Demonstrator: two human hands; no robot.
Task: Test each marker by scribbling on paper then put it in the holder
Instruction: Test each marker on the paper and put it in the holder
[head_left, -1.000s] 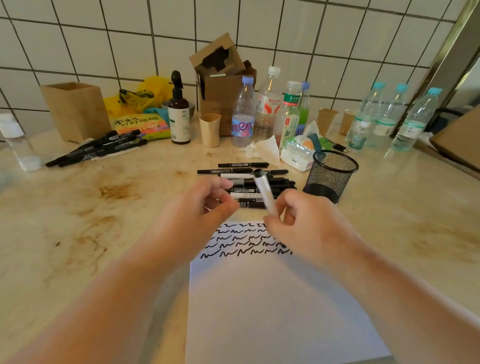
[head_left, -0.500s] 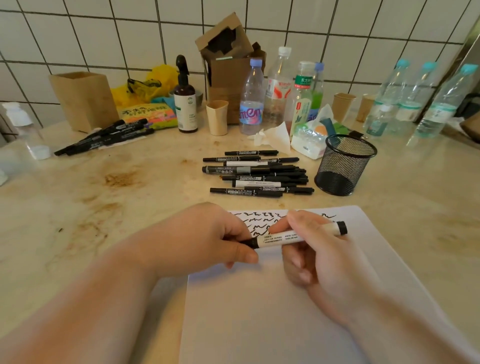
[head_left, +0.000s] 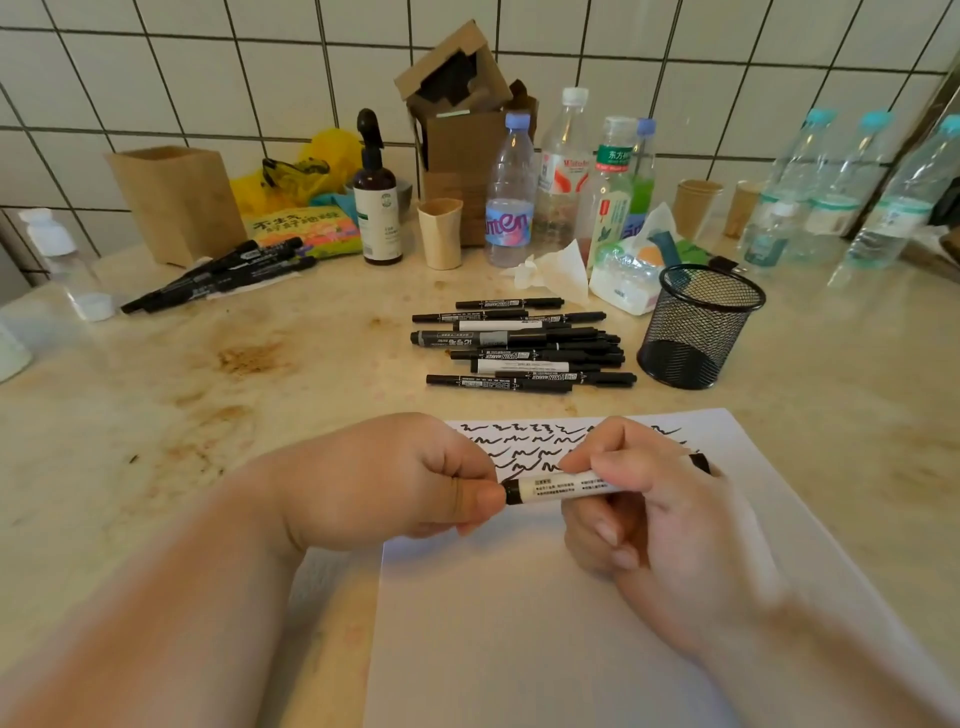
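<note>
A white-barrelled marker (head_left: 558, 488) lies level above the white paper (head_left: 545, 623), held by both hands. My right hand (head_left: 644, 499) grips its barrel. My left hand (head_left: 395, 478) pinches the marker's left end, where the cap sits; that end is hidden by my fingers. Black scribbles (head_left: 524, 441) fill the paper's top strip. Behind the paper lies a pile of several black and white markers (head_left: 519, 345). The black mesh holder (head_left: 698, 325) stands right of the pile, and I see nothing inside it.
A second group of black markers (head_left: 218, 275) lies at the far left by a wooden box (head_left: 176, 202). Bottles (head_left: 511, 192), paper cups, a cardboard box (head_left: 462, 119), tissues and a spray bottle (head_left: 376, 192) line the tiled wall. The counter is stained.
One second ago the marker stood upright in my right hand. It now lies level over the paper, with my left hand closed on its left end. The view has tilted up slightly.
</note>
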